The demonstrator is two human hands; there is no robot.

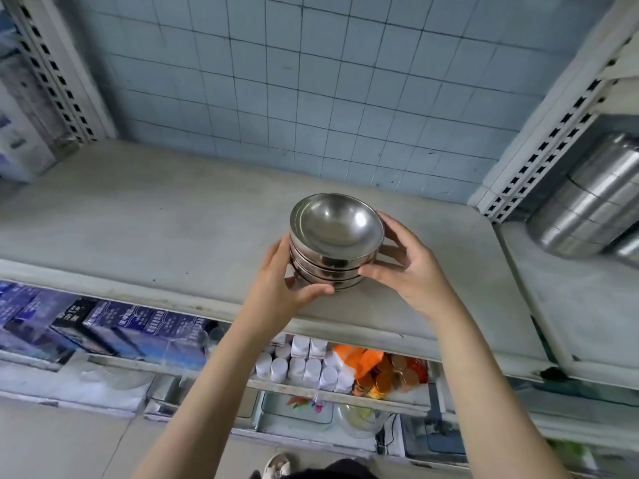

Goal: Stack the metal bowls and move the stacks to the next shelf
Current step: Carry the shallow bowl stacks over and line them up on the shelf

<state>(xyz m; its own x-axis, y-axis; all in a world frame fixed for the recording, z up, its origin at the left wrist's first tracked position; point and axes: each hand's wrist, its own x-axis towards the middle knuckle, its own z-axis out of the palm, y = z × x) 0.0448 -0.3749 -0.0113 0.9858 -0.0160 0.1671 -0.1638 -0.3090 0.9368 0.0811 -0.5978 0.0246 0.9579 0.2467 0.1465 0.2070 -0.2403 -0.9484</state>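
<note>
Head view. The base of the stack of metal bowls (333,250) is partly covered by both thumbs, so contact with the shelf (155,219) cannot be confirmed. The lower bowls show only as thin rims; their count is unclear. Print on the blue boxes (131,326) at lower left is blurred. The large metal containers (594,202) are cut off at the right edge.

The stack sits at frame centre, over the front half of the grey shelf. The left hand (290,278) grips its left side, thumb curled under the front. The right hand (408,267) grips its right side, fingers spread around the back.

Below the shelf edge stand white bottles (304,364) beside an orange packet (359,361). A slotted upright (553,126) separates this shelf from the adjoining shelf (587,305) at right, where the containers lie.

The shelf surface is worn and stained. A pale blue tiled wall (311,81) fills the upper frame.
</note>
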